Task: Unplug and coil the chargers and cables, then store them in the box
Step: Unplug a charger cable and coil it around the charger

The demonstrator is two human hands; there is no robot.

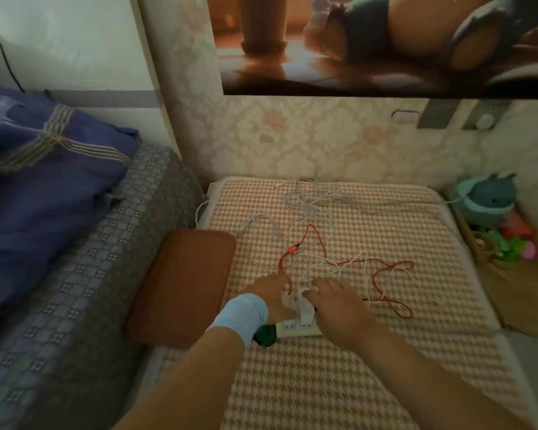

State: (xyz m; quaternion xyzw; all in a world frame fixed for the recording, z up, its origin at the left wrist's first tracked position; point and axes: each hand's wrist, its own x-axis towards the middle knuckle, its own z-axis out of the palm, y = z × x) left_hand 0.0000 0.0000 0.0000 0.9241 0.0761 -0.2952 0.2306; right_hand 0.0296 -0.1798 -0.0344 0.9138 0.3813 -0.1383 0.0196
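Note:
A white power strip (295, 328) lies on the houndstooth cushion (385, 231), with a white charger (306, 311) plugged into it. My left hand (271, 293), with a light blue wristband, rests on the strip's far side among the cables. My right hand (336, 308) has its fingers curled round the white charger. A red cable (385, 268) loops across the cushion to the right. Tangled white cables (311, 200) lie farther back. A brown box lid or box (184, 283) sits at the cushion's left edge.
A grey patterned bed (90, 290) with a blue quilt (38, 187) lies to the left. Toys and a teal plush (485, 200) fill a basket at the right. A wallpapered wall stands behind the cushion. A dark green plug (264, 335) sits at the strip's near end.

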